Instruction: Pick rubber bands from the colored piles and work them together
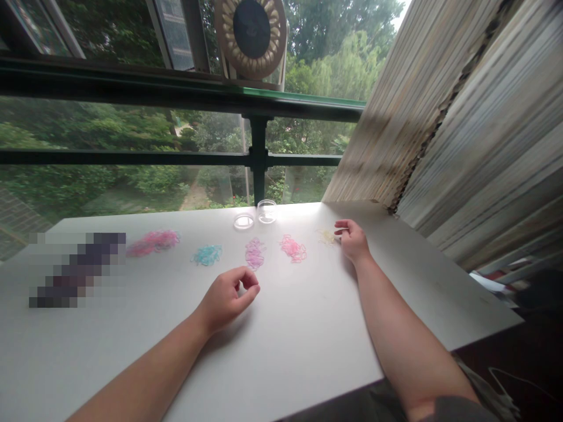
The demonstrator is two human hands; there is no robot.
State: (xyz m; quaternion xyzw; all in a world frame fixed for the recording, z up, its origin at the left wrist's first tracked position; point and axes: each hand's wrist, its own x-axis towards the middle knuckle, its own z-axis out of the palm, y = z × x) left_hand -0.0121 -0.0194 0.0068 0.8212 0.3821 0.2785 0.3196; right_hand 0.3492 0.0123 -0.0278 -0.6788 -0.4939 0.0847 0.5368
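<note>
Several piles of small loops lie in a row on the white table: a mixed, mostly pink pile, a turquoise pile, a purple pile, a pink pile and a pale yellow pile. My right hand is at the right edge of the yellow pile, fingers bent and slightly apart, with no loop visible in it. Just below the purple pile is my left hand, its fingers curled and the thumb near the index finger; anything between them is too small to tell.
Behind the purple pile are a flat clear dish and a taller clear round container. A pixelated dark object lies at the left. Curtains hang at the right, beside the window with green bars.
</note>
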